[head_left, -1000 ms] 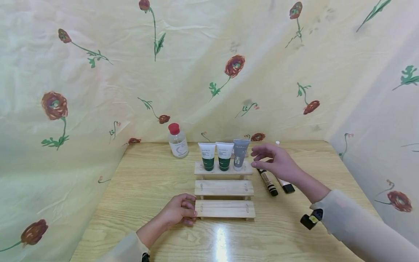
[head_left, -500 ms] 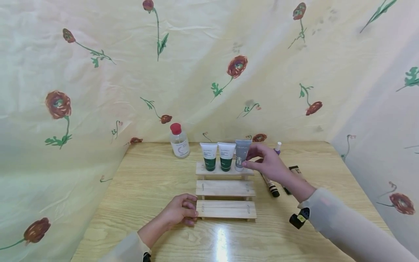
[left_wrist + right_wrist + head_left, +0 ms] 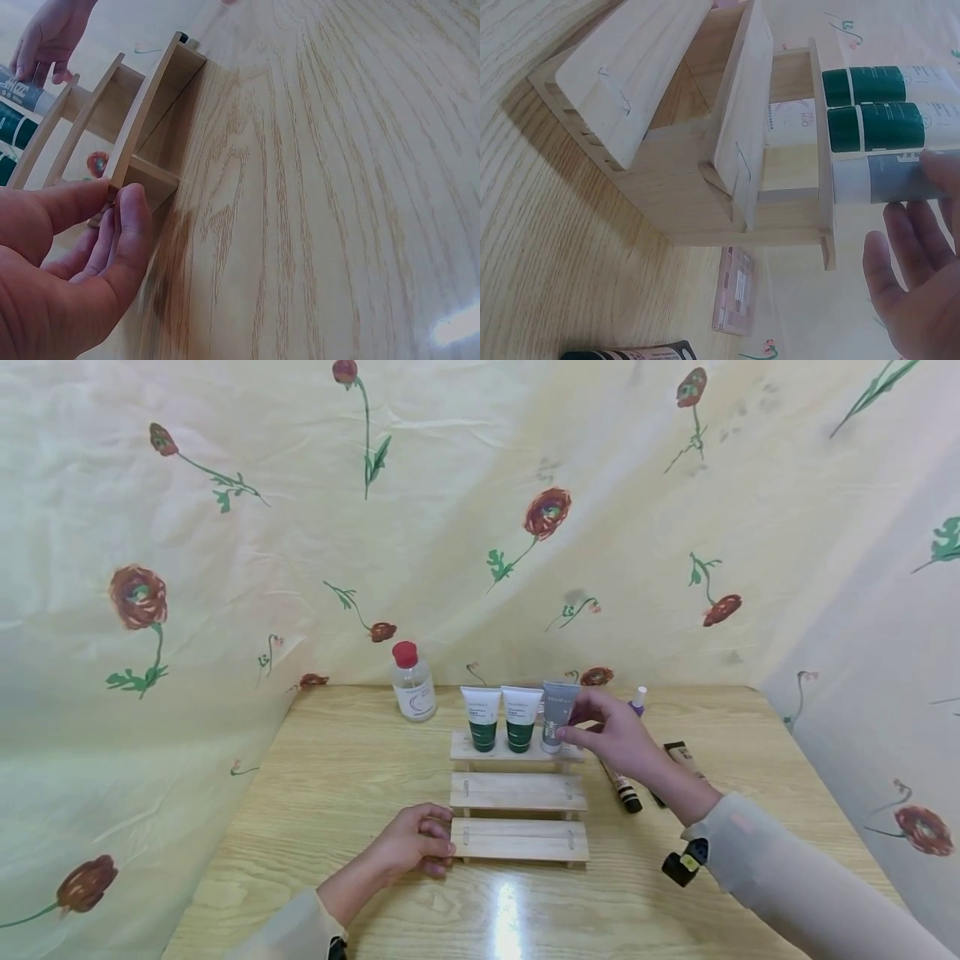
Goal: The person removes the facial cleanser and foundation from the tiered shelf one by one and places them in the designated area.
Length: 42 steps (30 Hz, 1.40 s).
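Note:
A three-tier wooden rack (image 3: 519, 839) stands on the table. My left hand (image 3: 412, 842) pinches the left end of its lowest tier, thumb on top and fingers beneath in the left wrist view. Along the top tier stand two white-and-green squeeze tubes (image 3: 481, 718) and, at the right, a grey squeeze tube (image 3: 557, 710), all cap down. My right hand (image 3: 613, 739) holds the grey tube from its right side between thumb and fingers. In the right wrist view, the grey tube's pale cap (image 3: 852, 180) meets the top tier.
A clear bottle (image 3: 415, 693) with a red cap stands behind the rack, left. Right of the rack lie a black-capped tube (image 3: 626, 795) and a beige-and-black tube (image 3: 682, 758), partly behind my right arm. A small purple bottle (image 3: 637, 702) and a pink box (image 3: 735, 292) are there too.
My right hand has moved left from beside the rack and taken hold of the grey tube. The left hand stays at the lowest tier. The head view has shifted slightly.

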Available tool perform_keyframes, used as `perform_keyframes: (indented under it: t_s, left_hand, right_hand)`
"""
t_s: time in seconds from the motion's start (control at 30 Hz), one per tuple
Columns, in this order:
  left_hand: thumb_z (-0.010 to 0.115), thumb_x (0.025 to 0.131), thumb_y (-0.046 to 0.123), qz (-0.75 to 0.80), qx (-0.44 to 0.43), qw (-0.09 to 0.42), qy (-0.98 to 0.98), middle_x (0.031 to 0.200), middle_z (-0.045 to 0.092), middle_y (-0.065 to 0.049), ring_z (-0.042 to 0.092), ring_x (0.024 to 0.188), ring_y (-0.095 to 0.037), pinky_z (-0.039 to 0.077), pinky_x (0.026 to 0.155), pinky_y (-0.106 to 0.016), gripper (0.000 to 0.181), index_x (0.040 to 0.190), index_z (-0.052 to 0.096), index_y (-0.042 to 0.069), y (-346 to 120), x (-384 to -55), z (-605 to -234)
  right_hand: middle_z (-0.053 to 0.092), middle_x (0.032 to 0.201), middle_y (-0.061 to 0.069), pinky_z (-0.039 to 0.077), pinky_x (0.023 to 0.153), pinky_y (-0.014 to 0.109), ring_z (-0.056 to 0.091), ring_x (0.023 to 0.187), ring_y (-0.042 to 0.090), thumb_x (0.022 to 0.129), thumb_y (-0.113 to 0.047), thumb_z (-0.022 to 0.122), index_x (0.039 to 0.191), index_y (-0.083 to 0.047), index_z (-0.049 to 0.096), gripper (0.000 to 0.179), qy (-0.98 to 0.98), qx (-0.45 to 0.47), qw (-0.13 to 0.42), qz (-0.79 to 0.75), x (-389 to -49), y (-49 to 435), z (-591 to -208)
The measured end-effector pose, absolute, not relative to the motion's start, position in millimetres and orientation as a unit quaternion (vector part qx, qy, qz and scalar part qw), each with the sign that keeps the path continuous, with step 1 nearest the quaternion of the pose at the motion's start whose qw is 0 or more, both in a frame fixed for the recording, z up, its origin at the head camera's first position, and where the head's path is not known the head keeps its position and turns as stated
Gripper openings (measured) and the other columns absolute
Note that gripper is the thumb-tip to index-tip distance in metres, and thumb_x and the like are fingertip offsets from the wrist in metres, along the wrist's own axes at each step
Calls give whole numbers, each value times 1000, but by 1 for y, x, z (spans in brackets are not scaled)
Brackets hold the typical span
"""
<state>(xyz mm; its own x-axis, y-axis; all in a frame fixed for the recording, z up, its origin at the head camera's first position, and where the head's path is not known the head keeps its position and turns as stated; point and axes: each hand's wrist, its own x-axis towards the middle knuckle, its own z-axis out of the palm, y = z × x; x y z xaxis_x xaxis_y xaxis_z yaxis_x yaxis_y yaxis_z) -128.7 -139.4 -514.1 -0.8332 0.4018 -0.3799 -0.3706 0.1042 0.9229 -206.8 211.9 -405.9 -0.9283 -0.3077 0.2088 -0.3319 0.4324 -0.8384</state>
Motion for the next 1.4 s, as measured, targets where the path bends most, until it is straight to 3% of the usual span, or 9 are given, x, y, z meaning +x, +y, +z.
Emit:
perform_keyframes:
  t_s: [0.27,0.53,0.83,1.13,1.4]
  left_hand:
    - [75,88,-5,672,10,292,681,93,61,-9,70,77,-24,67,69,-41,55,137,49,-6,-141,-131,-516]
    - [74,88,-5,672,10,293,680,93,62,-9,71,77,-24,66,67,-39,55,136,49,-6,-142,-132,-515]
    - [74,88,-6,673,5,292,679,93,61,-9,71,77,-24,66,69,-39,54,136,49,-5,-143,-131,-516]
    - [74,88,-6,675,7,292,678,93,61,-8,70,77,-25,67,70,-40,56,137,48,-6,-141,-129,-516]
    - [74,88,-6,677,7,291,676,93,61,-9,70,77,-24,67,70,-41,55,136,49,-5,-142,-131,-518]
  right_hand:
    - [70,118,13,60,85,22,68,104,20,95,-17,76,124,-5,65,33,-854,167,29,492,-192,229,-397]
    - [69,111,12,60,76,23,68,93,9,96,-16,74,122,-7,66,29,-867,147,30,476,-165,268,-401]
    - [67,101,13,62,67,29,65,86,12,94,-13,75,124,-1,66,34,-864,110,-28,490,-129,299,-442]
    - [69,107,19,66,66,37,71,87,14,95,-12,73,130,11,57,45,-822,65,-153,544,-104,312,-484]
    - [71,102,14,64,61,36,69,80,17,90,-19,79,127,9,61,50,-836,28,-188,514,-96,314,-505]
